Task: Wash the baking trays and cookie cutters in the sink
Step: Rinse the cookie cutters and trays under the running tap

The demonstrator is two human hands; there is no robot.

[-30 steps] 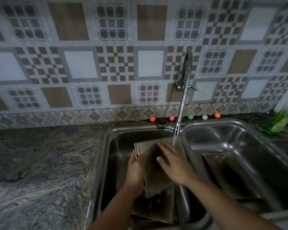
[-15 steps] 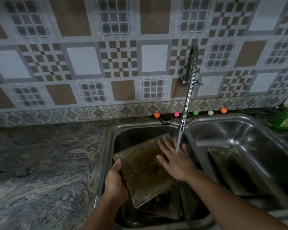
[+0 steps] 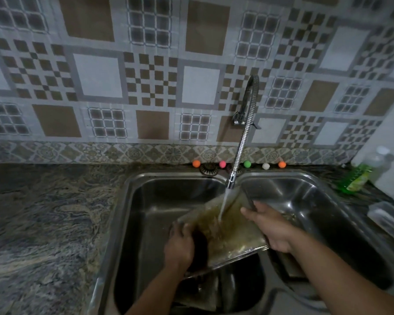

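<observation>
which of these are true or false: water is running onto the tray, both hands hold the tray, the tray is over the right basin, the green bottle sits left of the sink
Water runs from the faucet onto the baking tray: true.
The left hand and right hand both hold the tray: true.
The tray is over the right basin: false, mostly over the left basin.
The green bottle sits left of the sink: false, on the right.
</observation>
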